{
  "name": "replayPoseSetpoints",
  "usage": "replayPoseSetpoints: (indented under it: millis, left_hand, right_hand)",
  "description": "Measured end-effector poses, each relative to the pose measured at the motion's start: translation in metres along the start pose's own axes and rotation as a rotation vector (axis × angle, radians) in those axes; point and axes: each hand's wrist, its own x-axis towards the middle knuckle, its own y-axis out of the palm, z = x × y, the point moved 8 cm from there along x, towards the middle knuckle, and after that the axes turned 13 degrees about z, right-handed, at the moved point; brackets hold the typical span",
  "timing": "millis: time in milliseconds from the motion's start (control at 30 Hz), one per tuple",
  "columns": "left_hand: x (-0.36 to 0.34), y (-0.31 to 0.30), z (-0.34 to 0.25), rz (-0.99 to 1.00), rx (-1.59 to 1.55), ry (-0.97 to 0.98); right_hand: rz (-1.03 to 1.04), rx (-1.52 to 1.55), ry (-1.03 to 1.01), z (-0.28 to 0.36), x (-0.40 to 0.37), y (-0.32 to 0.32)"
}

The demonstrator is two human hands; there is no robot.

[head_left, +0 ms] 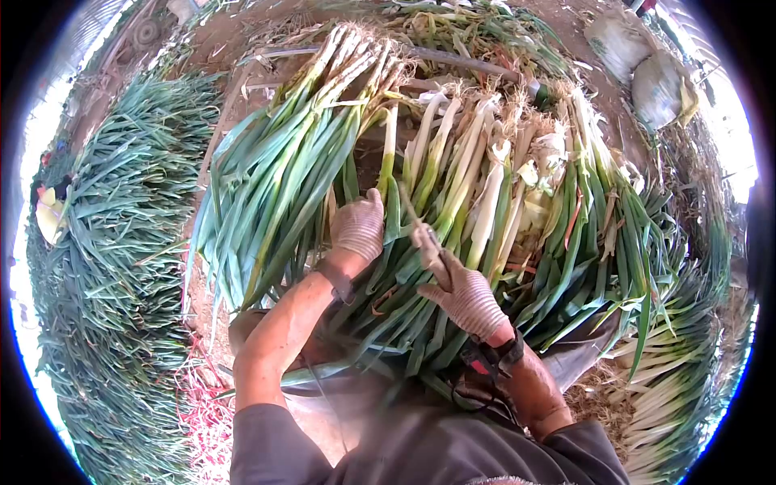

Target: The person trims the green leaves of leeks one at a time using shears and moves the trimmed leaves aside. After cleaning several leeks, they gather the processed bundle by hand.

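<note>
A big pile of green onions point(477, 202) with white stalks and long green leaves lies in front of me. My left hand point(358, 228), in a knit glove, presses on the stalks near the middle of the pile, fingers curled over them. My right hand point(462, 293), also gloved, is just to the right, its fingers pinched on a thin strip point(408, 206) that rises from the bundle. A second bundle of green onions point(299, 137) lies to the left of the hands, stalks pointing away from me.
A large heap of green leaves point(121, 242) fills the left side. More white stalks point(663, 404) lie at the lower right. Grey sacks point(659, 85) sit on bare earth at the far right. Red strips point(202, 404) litter the ground near my left elbow.
</note>
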Motion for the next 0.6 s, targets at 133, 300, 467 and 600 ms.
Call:
replayPoseSetpoints:
  millis: [133, 300, 467, 600]
  left_hand:
    - [0.008, 0.003, 0.0, -0.083, 0.029, -0.006]
    - [0.011, 0.007, -0.002, -0.177, 0.043, 0.0]
    - [0.015, 0.011, 0.0, -0.171, 0.052, -0.059]
    - [0.007, 0.003, -0.004, -0.182, 0.058, -0.05]
  right_hand:
    - [-0.01, -0.032, -0.001, -0.003, 0.014, 0.006]
    - [-0.09, -0.102, -0.042, 0.008, 0.042, -0.005]
    - [-0.115, -0.125, 0.049, 0.007, 0.073, -0.023]
    - [-0.139, -0.128, 0.041, 0.009, 0.094, -0.037]
